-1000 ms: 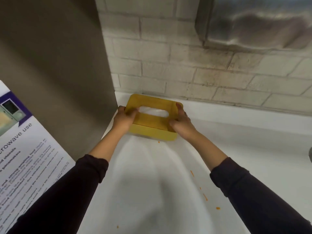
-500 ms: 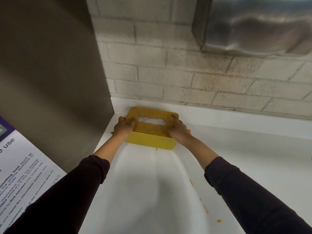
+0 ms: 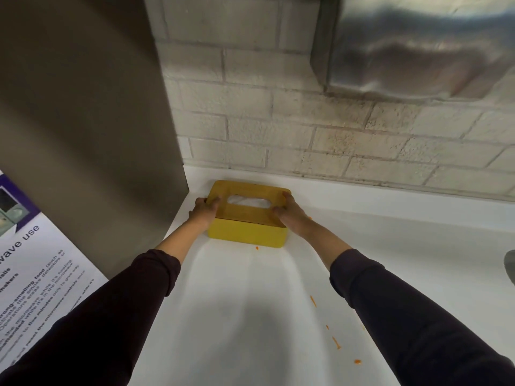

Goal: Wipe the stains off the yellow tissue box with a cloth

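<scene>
My fingers (image 3: 214,203) on the left hand (image 3: 204,211) are curled over the left end of the yellow tissue box (image 3: 248,214). The fingers of my right hand (image 3: 291,215) are curled over the right end. So both hands are grasping the box, one on each side, with thumbs on the lid.

The box sits on the white counter (image 3: 250,302), far back, close to the brick wall (image 3: 278,129). Its left end is just beside the big grey metal side (image 3: 83,121) of something tall. The lid is brownish and has a long hole with white tissue (image 3: 248,200) showing inside.

I see no cloth anywhere here. I think the box needs to be held steady, or brought closer, before any wiping. To do this well, I should grip the sides firmly but not squash them, and keep the box flat so the lid does not pop off. I should keep my thumbs out of the hole so the tissue stays clean.

The counter is smooth and white. Little orange bits (image 3: 335,342) lie on it, some near my right sleeve (image 3: 404,316) and one (image 3: 257,248) just in front of the box. A shiny metal thing (image 3: 418,43) hangs on the wall above. A sign (image 3: 30,274) with words is at my left.
</scene>
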{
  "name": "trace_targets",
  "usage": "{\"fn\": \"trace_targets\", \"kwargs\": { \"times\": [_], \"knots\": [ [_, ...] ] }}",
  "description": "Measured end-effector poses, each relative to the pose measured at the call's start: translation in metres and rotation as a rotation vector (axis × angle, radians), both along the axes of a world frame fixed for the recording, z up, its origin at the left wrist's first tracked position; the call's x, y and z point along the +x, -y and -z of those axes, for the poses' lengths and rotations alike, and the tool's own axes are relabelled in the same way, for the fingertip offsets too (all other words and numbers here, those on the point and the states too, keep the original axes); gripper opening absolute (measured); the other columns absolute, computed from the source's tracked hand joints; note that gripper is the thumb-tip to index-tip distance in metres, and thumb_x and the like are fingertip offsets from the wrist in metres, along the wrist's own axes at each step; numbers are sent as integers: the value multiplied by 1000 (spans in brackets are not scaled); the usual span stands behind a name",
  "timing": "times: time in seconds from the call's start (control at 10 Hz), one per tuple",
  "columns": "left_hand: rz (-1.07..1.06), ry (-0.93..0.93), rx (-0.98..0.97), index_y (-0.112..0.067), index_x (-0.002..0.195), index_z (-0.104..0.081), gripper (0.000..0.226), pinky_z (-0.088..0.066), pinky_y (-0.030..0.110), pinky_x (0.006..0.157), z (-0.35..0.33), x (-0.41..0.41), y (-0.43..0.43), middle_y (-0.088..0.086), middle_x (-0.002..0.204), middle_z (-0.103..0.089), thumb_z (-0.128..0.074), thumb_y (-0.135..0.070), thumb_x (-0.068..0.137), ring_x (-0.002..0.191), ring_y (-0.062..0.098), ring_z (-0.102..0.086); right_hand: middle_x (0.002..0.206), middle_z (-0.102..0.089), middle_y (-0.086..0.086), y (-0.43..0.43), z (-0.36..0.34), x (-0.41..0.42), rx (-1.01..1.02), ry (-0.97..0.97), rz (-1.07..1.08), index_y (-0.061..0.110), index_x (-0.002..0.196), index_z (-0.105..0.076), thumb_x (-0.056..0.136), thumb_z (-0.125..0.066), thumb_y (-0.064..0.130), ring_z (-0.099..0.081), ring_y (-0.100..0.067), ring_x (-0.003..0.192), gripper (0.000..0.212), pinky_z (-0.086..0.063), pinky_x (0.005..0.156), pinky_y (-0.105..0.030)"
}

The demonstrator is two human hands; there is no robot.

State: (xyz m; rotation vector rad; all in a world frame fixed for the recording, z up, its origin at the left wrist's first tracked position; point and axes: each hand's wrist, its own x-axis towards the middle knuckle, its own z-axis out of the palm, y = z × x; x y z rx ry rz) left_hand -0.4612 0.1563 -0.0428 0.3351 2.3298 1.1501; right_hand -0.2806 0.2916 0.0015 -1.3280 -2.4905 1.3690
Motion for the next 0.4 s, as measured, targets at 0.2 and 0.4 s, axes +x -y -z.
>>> {"fn": "trace_targets", "kwargs": {
  "times": [0.2,0.4],
  "knots": [
    [12,-42,-99,-14,133,-31,68,-19,54,112,0,-1,1,18,140,-42,-39,-61,85,135,37,-29,147,-36,-14,-4,-7,-2,6,13,-10,26,148,-7,96,-41,37,-40,-38,128,63,-30,107,-54],
    [251,-403,-170,-12,133,-40,55,-17,51,112,-45,-1,-5,16,143,-42,-40,-47,90,135,40,-30,149,-31,-11,-16,-40,13,245,160,-162,16,146,-23,99,-34,40,-42,-38,126,54,-43,97,-45]
  ]
}}
